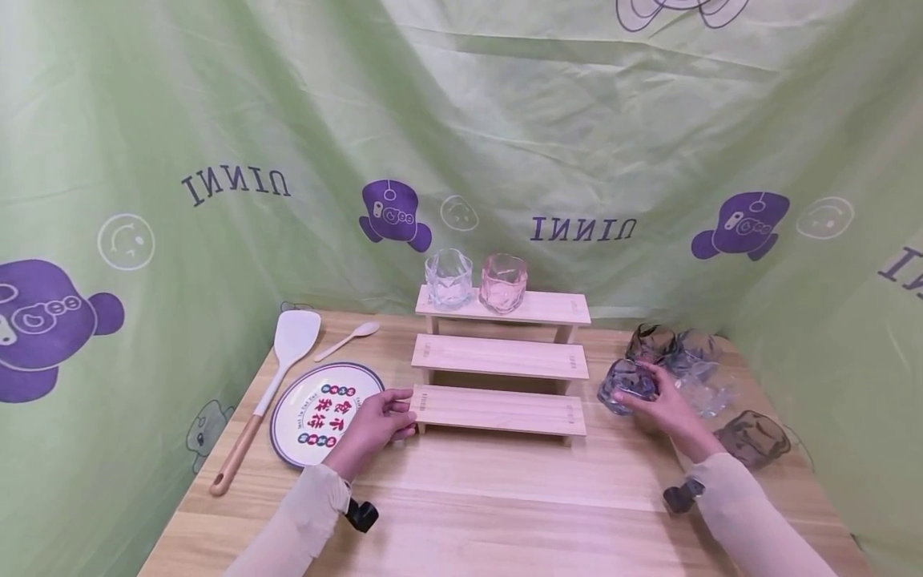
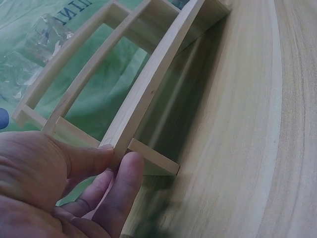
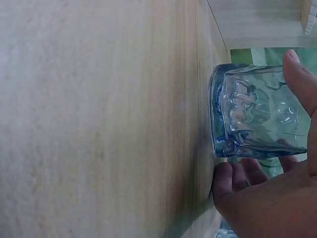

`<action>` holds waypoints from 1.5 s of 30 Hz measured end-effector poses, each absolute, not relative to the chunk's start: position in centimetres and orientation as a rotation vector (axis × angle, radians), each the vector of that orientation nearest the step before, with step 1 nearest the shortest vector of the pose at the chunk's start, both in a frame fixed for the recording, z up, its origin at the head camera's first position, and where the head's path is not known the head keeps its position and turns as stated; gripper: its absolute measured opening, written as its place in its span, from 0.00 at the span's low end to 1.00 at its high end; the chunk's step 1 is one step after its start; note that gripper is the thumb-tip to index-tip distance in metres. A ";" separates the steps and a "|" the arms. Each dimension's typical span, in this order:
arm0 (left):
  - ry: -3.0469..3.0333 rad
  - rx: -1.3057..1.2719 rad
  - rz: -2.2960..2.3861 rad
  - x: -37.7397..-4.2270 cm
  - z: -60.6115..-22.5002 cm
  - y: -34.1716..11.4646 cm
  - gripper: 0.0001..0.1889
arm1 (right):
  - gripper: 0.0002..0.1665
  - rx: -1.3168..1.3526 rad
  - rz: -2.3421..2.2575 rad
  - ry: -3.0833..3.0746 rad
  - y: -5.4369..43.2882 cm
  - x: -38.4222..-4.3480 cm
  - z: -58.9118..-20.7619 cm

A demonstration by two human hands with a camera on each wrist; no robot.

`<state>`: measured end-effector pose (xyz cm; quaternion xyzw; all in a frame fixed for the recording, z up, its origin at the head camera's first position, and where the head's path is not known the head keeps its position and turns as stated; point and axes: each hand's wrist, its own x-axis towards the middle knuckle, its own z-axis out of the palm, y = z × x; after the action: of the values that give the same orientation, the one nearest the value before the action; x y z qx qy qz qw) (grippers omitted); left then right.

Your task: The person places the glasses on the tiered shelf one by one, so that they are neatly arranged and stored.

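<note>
A three-tier wooden stand point(image 1: 499, 410) stands mid-table. With thumb and fingers, my left hand point(image 1: 373, 425) pinches the left end of its lowest step; the left wrist view shows the thumb on top and fingertips against the edge point(image 2: 130, 166). To the right of the stand, my right hand point(image 1: 671, 409) grips a blue faceted glass point(image 1: 626, 386), thumb on one side and fingers on the other. In the right wrist view this glass point(image 3: 255, 111) is upright, its base at or just over the tabletop. A clear glass point(image 1: 449, 279) and a pink glass point(image 1: 503, 284) sit on the top step.
Behind my right hand are a dark glass point(image 1: 650, 344), a bluish glass point(image 1: 696, 351) and a clear one point(image 1: 703, 394). Another dark glass point(image 1: 753, 439) is by the right forearm. At left lie a plate point(image 1: 299, 433), a spatula point(image 1: 296, 336) and a small spoon point(image 1: 348, 340).
</note>
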<state>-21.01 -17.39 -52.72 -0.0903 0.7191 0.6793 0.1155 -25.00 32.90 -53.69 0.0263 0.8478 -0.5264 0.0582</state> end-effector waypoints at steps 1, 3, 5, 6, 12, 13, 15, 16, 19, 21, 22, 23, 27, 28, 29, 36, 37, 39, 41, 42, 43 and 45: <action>2.105 -0.267 1.990 -21.0 -52.8 -17.4 0.26 | 0.62 0.086 -1.585 2.570 32.9 -24.9 -53.7; 2.107 -0.269 1.985 -20.9 -52.9 -17.4 0.26 | 0.62 0.096 -1.589 2.560 32.8 -24.8 -53.8; 2.102 -0.268 1.987 -20.9 -53.0 -17.4 0.26 | 0.61 0.094 -1.604 2.553 32.8 -24.8 -53.8; 2.103 -0.268 1.987 -20.8 -53.0 -17.4 0.26 | 0.62 0.090 -1.622 2.547 32.8 -24.7 -53.9; 2.102 -0.271 1.999 -20.7 -52.7 -17.4 0.26 | 0.62 0.045 -1.695 2.523 32.5 -25.2 -54.0; 2.100 -0.266 2.002 -20.7 -52.6 -17.4 0.26 | 0.61 0.044 -1.694 2.521 32.5 -25.2 -54.1; 2.097 -0.258 2.005 -20.7 -52.5 -17.4 0.26 | 0.59 0.052 -1.699 2.515 32.5 -25.4 -54.1; 2.095 -0.255 2.007 -20.7 -52.5 -17.5 0.26 | 0.58 0.059 -1.698 2.518 32.4 -25.4 -54.1; 2.089 -0.249 2.013 -20.7 -52.5 -17.5 0.26 | 0.58 0.085 -1.699 2.527 32.2 -25.4 -54.1; 2.088 -0.243 2.016 -20.7 -52.5 -17.6 0.26 | 0.58 0.096 -1.709 2.532 32.0 -25.3 -54.1; 2.086 -0.241 2.020 -20.7 -52.6 -17.6 0.26 | 0.58 0.101 -1.721 2.532 31.8 -25.3 -54.1; 2.084 -0.235 2.023 -20.8 -52.6 -17.6 0.26 | 0.58 0.108 -1.722 2.540 31.7 -25.3 -54.0; 2.071 -0.226 2.034 -20.8 -52.7 -17.5 0.26 | 0.58 0.118 -1.715 2.597 31.3 -25.0 -54.0; 2.071 -0.228 2.031 -20.9 -52.7 -17.5 0.26 | 0.58 0.127 -1.710 2.616 31.2 -25.0 -54.0; 2.073 -0.230 2.026 -20.9 -52.7 -17.5 0.26 | 0.58 0.138 -1.701 2.636 31.1 -24.9 -54.0; 2.096 -0.225 2.006 -20.9 -52.6 -17.3 0.26 | 0.54 0.236 -1.848 2.667 30.5 -24.5 -53.5; 2.096 -0.224 2.011 -20.9 -52.5 -17.2 0.26 | 0.53 0.231 -1.868 2.679 30.4 -24.6 -53.1; 2.101 -0.222 2.016 -20.7 -52.5 -17.2 0.26 | 0.51 0.215 -1.894 2.708 30.1 -24.7 -52.0; 2.101 -0.229 2.018 -20.7 -52.4 -17.3 0.26 | 0.50 0.184 -1.888 2.743 29.8 -24.9 -50.5; 2.099 -0.234 2.018 -20.6 -52.4 -17.3 0.26 | 0.50 0.168 -1.885 2.746 29.7 -25.0 -49.5; 2.099 -0.238 2.017 -20.6 -52.4 -17.3 0.26 | 0.50 0.147 -1.874 2.752 29.6 -25.2 -48.6; 2.094 -0.246 2.012 -20.6 -52.4 -17.3 0.26 | 0.50 0.100 -1.863 2.746 29.4 -25.5 -46.5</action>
<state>-20.61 -17.31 -52.43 -0.0840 0.7139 0.6859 0.1134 -25.48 29.40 -46.45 0.0301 0.8239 -0.5589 -0.0890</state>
